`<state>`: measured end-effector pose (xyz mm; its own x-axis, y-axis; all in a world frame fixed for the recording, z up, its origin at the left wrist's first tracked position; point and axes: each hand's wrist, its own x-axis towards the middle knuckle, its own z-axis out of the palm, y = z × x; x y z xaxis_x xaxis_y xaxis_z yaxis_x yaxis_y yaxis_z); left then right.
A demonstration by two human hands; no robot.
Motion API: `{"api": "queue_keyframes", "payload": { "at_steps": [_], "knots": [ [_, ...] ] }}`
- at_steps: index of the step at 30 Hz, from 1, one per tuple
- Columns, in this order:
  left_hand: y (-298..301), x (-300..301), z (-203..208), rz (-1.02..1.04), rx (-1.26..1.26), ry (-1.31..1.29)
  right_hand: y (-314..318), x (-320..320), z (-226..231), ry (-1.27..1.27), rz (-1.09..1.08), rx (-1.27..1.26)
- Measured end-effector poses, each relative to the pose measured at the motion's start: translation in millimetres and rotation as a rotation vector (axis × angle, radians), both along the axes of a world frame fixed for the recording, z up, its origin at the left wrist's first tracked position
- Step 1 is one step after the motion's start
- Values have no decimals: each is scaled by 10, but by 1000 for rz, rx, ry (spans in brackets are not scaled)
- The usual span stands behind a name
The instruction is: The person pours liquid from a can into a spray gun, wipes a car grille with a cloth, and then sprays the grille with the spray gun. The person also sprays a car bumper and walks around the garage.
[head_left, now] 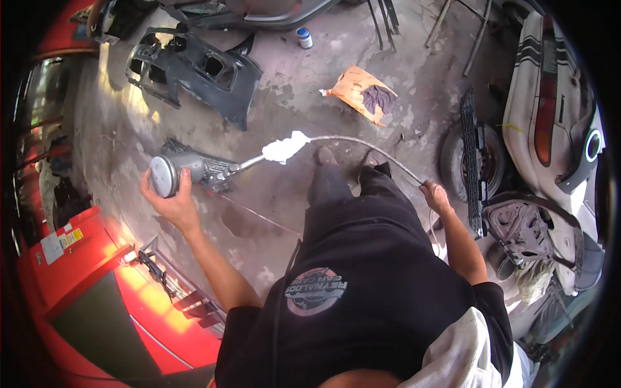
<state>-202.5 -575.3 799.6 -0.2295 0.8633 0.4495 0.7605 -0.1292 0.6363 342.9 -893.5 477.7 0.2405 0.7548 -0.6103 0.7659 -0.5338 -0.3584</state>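
Observation:
My left hand point(176, 208) is wrapped round the silver metal cup point(165, 176) of what looks like a spray gun, thumb and fingers on its sides. The cup is tipped, its round end turned toward the left. A metal fitting point(223, 173) joins it to a grey hose point(369, 145), which has a white wrapping point(284, 147) bunched round it near the gun. The hose arcs over my feet to my right hand point(436, 196), whose fingers are closed on it. Part of the gun is hard to separate from the dark slatted part behind it.
A dark bumper point(223, 81) lies ahead on the left, near a blue-and-white can point(304, 37). Orange paper with a dark cloth point(376, 99) is on the floor. At right stand a tire point(453, 161) and a white bumper point(527, 97); a red car panel point(165, 317) is lower left.

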Motion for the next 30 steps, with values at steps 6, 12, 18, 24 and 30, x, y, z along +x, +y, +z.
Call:
{"api": "queue_keyframes", "payload": {
  "at_steps": [6, 12, 18, 24, 30],
  "knots": [
    [1177, -508, -919, -7, -107, -39, 918, -44, 91, -98, -30, 47],
    [2282, -539, -1556, -33, -209, -23, 1556, -542, 262, -172, 14, 49],
    [2773, -655, -1756, -12, -293, -76, 2107, -676, 298, -246, -39, 56],
    [2915, -695, -1945, -53, -251, -56, 2375, -698, 244, -312, -104, 26],
    [3081, -504, -1991, -137, -267, -56, 2293, -778, 93, -403, -221, -2]
  ]
}}
